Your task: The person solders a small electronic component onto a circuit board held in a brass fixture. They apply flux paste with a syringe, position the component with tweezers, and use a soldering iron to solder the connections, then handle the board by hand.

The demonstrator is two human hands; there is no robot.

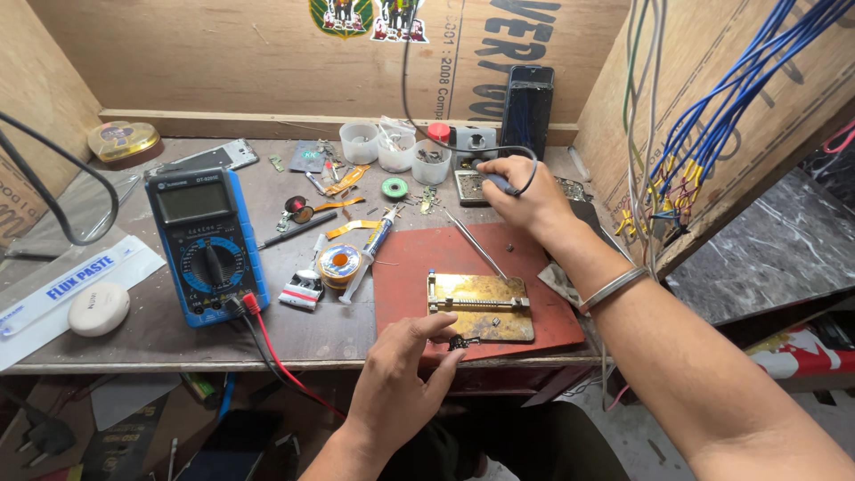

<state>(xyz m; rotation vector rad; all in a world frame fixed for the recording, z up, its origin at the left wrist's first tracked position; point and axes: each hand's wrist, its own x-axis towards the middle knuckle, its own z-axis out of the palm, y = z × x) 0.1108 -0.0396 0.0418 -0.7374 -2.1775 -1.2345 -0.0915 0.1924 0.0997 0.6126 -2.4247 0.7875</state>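
1. Left hand (pixel 405 365) is pinched shut on a small dark part (pixel 460 342), touching the front edge of the brass PCB holder (pixel 481 307).
2. Right hand (pixel 521 191) is closed round a corded soldering iron handle (pixel 500 184), at 12 o'clock of the holder, well apart.
3. Likely best: part kept steady w/ fingertips, iron cable kept off the holder.
4. Holder sits on a red mat (pixel 419 267); multimeter (pixel 207 245) at 9 o'clock, solder spool (pixel 339 264) between.
5. Worktop (pixel 151 334) is cluttered, boxed in by plywood walls.
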